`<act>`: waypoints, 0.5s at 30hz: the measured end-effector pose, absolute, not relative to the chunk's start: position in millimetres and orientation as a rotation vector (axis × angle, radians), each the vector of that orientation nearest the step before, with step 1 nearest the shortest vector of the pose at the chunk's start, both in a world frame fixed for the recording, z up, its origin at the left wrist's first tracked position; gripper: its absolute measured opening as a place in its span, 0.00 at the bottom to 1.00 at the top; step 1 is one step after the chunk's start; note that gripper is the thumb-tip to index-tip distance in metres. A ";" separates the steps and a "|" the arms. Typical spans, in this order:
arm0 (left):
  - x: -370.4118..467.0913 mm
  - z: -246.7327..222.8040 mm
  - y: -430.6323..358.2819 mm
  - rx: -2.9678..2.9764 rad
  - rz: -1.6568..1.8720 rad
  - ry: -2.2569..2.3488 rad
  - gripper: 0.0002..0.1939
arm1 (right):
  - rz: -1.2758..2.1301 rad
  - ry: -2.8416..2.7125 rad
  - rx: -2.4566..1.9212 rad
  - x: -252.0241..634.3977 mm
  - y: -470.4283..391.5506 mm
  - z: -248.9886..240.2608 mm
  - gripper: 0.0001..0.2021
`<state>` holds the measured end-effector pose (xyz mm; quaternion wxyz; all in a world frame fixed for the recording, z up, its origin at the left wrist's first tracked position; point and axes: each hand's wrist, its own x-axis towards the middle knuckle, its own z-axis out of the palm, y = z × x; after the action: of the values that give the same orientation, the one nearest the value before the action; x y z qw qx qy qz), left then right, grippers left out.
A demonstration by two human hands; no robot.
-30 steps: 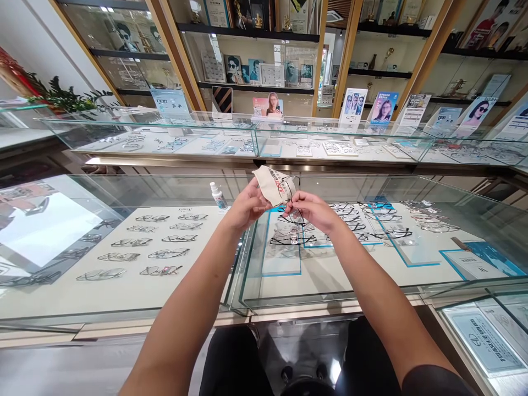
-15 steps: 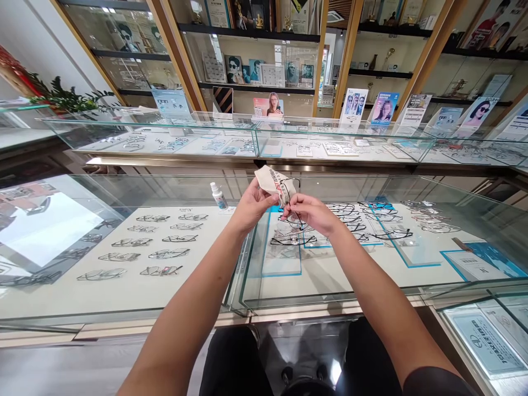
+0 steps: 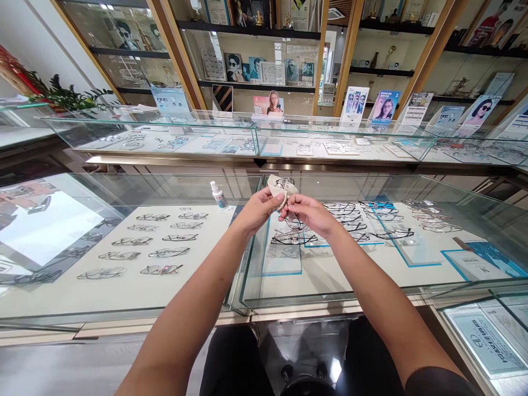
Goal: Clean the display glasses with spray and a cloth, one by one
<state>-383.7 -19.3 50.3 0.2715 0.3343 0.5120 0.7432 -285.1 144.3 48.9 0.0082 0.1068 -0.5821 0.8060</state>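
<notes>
In the middle of the head view my two hands are close together above the glass counter. Closed fingers of my left hand (image 3: 260, 211) pinch a cream cleaning cloth (image 3: 274, 185) with print on it. Dark thin-framed eyeglasses (image 3: 286, 182) lie partly against the cloth, their far part showing above my fingers. My right hand (image 3: 308, 212) is closed on the near part of the eyeglasses, its fingertips touching the cloth's lower edge. Fingers and cloth hide much of the frame.
A white spray bottle (image 3: 218, 194) stands on the counter left of my hands. Rows of eyeglasses (image 3: 169, 252) show under the glass at left, with more frames (image 3: 350, 225) at right. Another glass showcase (image 3: 185, 124) runs across behind, with poster stands (image 3: 353, 104) on it.
The cloth has shifted slightly right and down, and is now folded more around the eyeglasses. My left hand has moved a little right, nearer my right hand.
</notes>
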 end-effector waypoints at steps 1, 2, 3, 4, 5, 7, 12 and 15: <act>-381.5 50.1 -18.7 0.883 1.986 1.370 0.24 | 2.513 -1.827 0.342 -285.2 143.8 48.6 0.18; -379.5 49.8 -18.0 0.868 1.982 1.361 0.24 | 2.509 -1.830 0.349 -285.2 143.3 48.5 0.17; -377.9 49.4 -17.3 0.856 1.990 1.352 0.23 | 2.505 -1.831 0.351 -285.2 142.9 48.4 0.17; -376.7 49.1 -16.7 0.846 2.002 1.346 0.23 | 2.503 -1.829 0.348 -285.2 142.6 48.4 0.18; -375.9 48.8 -16.1 0.841 2.016 1.344 0.23 | 2.502 -1.827 0.343 -285.3 142.4 48.4 0.18; -375.7 48.6 -15.4 0.841 2.047 1.351 0.22 | 2.500 -1.821 0.327 -285.5 142.6 48.2 0.18; -376.4 52.1 -15.5 0.927 2.103 1.284 0.22 | 2.509 -1.783 0.298 -287.1 144.4 47.1 0.18; -375.8 54.2 -15.9 1.007 2.032 1.262 0.21 | 2.537 -1.750 0.271 -288.1 145.2 46.5 0.18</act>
<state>-375.8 -15.9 54.2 0.2696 0.3738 0.4682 0.7539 -288.1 145.2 46.5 0.0240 0.0876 -0.5654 0.8198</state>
